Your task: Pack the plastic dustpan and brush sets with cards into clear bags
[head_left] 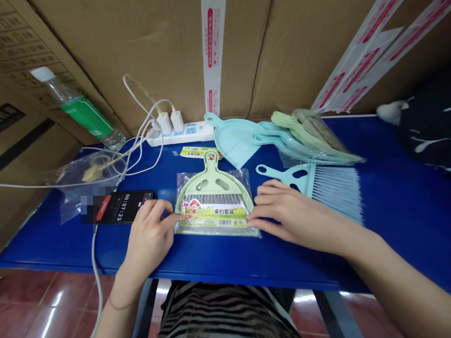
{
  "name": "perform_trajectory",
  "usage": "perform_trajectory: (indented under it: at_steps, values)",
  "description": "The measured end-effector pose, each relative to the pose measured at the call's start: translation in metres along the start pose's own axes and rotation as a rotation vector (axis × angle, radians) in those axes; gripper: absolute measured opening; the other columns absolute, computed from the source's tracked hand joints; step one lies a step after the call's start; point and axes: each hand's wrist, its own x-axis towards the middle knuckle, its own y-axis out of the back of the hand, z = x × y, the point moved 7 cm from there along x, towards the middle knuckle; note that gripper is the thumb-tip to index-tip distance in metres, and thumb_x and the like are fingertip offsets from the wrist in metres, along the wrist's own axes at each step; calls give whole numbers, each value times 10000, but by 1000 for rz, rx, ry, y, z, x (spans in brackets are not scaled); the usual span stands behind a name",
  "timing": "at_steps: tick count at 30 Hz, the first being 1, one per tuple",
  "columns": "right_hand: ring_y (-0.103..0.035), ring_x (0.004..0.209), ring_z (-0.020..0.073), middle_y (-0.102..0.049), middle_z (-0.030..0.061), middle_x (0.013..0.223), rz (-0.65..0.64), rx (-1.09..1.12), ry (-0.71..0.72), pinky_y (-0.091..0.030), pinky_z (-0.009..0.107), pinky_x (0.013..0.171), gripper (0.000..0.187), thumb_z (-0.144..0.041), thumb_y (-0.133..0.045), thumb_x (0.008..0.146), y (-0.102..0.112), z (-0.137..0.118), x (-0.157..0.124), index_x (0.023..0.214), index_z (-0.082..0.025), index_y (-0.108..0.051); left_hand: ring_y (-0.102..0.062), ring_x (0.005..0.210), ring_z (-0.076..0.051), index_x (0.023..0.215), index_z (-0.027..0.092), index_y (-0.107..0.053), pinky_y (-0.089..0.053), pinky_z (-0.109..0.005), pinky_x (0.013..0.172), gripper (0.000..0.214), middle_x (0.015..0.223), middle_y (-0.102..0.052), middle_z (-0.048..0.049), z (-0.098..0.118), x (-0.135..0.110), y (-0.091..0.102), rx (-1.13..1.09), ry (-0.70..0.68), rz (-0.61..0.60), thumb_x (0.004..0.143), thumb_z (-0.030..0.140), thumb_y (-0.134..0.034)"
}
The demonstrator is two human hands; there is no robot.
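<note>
Green plastic dustpan-and-brush set (212,187) lies in a clear bag (244,176) at the table's (225,263) near centre, between your left hand (153,231) and right hand (282,209). Each touches one end of the label (214,218); whether either pinches cannot be told. Hold the label level; press evenly.

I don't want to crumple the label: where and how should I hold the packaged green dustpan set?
Probably by its narrow handle, coming down from above at the far side: it points toward the cardboard, away from the label, and looks slim enough to pinch.
</note>
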Motion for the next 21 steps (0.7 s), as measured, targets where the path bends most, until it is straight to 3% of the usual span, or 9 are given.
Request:
perform_trajectory:
  at_steps: [14,18,21]
  values:
    - [-482,713,172,-637,8,679,92,-121,81,-353,317,823,425,-289,-396,1034,-1,-7,3,737,-188,-683,-507,766,-199,820,170,-683,-484,-315,679,293,829,-620,-73,5,-1,1,52,-23,25,895,23,-442]
    - [-512,792,197,-666,46,789,141,-245,128,-363,334,805,325,-317,-431,1019,-13,-19,8,987,-154,-711,-536,774,-189,1008,162,-674,-478,-313,694,266,849,-659,-66,18,0,1,25,-140,31,921,48,-449]
    - [-527,830,211,-679,57,848,81,-290,159,-374,347,778,335,-374,-511,985,-30,-28,13,1182,-150,-663,-579,818,-181,1173,160,-616,-477,-310,718,316,908,-678,-60,29,2,-5,-48,-228,-40,951,72,-410]
